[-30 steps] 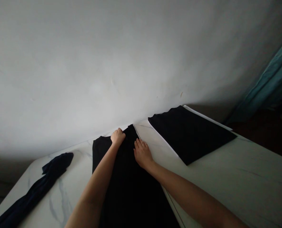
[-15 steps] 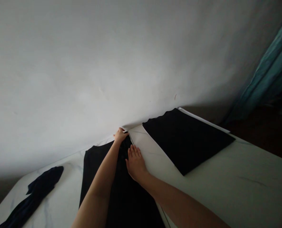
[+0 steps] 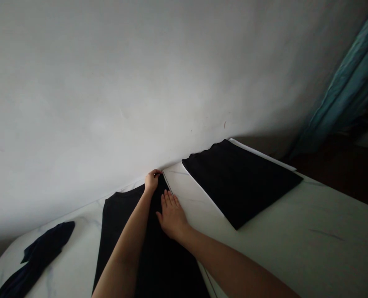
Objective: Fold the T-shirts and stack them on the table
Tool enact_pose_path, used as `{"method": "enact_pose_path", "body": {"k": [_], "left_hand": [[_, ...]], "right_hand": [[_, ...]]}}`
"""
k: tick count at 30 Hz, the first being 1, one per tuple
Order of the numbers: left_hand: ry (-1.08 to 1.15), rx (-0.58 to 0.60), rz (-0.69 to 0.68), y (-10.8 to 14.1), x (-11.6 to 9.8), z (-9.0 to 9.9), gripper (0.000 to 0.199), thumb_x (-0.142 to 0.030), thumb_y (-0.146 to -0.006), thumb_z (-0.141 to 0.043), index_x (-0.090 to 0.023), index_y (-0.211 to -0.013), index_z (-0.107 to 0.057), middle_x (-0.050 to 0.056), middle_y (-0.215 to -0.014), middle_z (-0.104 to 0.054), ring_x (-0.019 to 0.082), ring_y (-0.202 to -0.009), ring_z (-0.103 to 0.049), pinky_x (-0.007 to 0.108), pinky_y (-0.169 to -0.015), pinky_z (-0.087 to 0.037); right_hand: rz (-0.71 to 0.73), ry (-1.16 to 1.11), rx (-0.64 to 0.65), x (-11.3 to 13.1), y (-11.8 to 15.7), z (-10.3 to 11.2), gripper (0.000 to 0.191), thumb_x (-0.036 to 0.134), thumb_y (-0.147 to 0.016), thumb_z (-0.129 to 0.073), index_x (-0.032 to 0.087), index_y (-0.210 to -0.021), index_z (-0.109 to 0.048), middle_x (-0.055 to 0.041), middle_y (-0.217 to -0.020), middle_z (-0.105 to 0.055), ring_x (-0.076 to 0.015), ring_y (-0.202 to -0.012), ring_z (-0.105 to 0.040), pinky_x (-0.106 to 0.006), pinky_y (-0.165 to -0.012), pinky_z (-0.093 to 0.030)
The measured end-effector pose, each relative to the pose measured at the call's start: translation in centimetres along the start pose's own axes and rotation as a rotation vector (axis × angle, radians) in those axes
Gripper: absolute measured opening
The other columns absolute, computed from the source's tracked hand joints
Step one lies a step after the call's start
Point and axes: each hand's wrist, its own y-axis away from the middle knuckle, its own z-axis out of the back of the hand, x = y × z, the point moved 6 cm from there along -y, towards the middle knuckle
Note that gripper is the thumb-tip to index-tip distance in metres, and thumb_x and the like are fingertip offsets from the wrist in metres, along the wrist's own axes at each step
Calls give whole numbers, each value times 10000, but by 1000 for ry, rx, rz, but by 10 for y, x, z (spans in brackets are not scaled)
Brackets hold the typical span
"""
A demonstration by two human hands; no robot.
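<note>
A black cloth point(image 3: 159, 252) is spread on the white marbled table point(image 3: 264, 256) beneath both arms. At its far end by the wall, my left hand point(image 3: 152, 180) pinches the cloth's upper corner. My right hand point(image 3: 172, 215) lies flat on the cloth's right edge, fingers stretched out and pointing away from me. A thin dark line runs along that edge. The middle of the cloth is partly hidden by my left forearm.
Another black cloth point(image 3: 239, 182) lies over a white sheet point(image 3: 261, 154) to the right. A dark crumpled cloth point(image 3: 47, 248) is at the left. Behind the table rises a pale wall point(image 3: 140, 82); a teal curtain point(image 3: 342, 91) hangs at the far right.
My left hand has shifted slightly left, and the cloth's top corner looks smoother and flatter. My right hand stays flat at the edge. The whole view has moved a little.
</note>
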Motion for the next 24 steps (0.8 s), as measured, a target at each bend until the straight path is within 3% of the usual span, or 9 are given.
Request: {"method": "enact_pose_path", "body": {"k": [6,12,14,16,19,21,24], "left_hand": [[-79,-6,-79,4,-8,-2,261,-92,-862,-499,-226,-841,-722,45,-1038,-686,201,-1041,-606,336,-986,-456],[-339,-109,-166,25,-26,26,266,-165,-906,-502,-253,-1058,-701,70,-1205,-641,243,-1147,-563,394,-983,-457],[-339,-45,-286,37,-31,25,320,-187,-937,-456,-250,-1174,-661,63,-1293,-623,224,-1225,-535,395,-1057,-412],[-348,109,-405,49,-30,12,385,-214,-961,-419,-243,-1306,-586,56,-1403,-563,209,-1342,-452,402,-1140,-328],[-402,299,-444,60,-14,-10,479,-257,-987,-357,-224,-1462,-420,60,-1554,-380,222,-1467,-257,434,-1186,-241],[-436,345,-433,62,-3,-19,514,-261,-997,-323,-221,-1509,-336,61,-1596,-279,230,-1490,-172,439,-1191,-221],[-470,345,-441,63,1,-24,534,-256,-995,-324,-232,-1528,-294,61,-1604,-247,235,-1493,-142,438,-1198,-199]], "right_hand": [[1,31,18,-2,0,-2,665,398,-978,-385,-31,-1483,-322,-226,-1570,-204,-310,-1476,-179,-472,-1205,-126],[3,42,18,-1,0,-1,671,405,-979,-373,-30,-1486,-315,-217,-1576,-188,-301,-1483,-155,-464,-1209,-84],[-6,46,17,-1,0,-1,680,402,-976,-381,-46,-1483,-310,-229,-1574,-183,-305,-1483,-149,-464,-1210,-81],[-14,46,6,-1,0,-1,694,403,-971,-391,-61,-1479,-304,-240,-1569,-190,-310,-1481,-156,-462,-1210,-86],[-18,40,-17,-2,0,-3,710,402,-961,-413,-63,-1483,-293,-235,-1568,-201,-309,-1478,-169,-453,-1212,-102],[-11,42,-31,-3,-1,-5,717,405,-955,-427,-60,-1484,-294,-231,-1570,-196,-309,-1478,-171,-449,-1213,-111],[-4,57,-38,-4,-2,-8,723,417,-956,-420,-68,-1479,-299,-240,-1569,-191,-317,-1477,-172,-451,-1210,-116]]}}
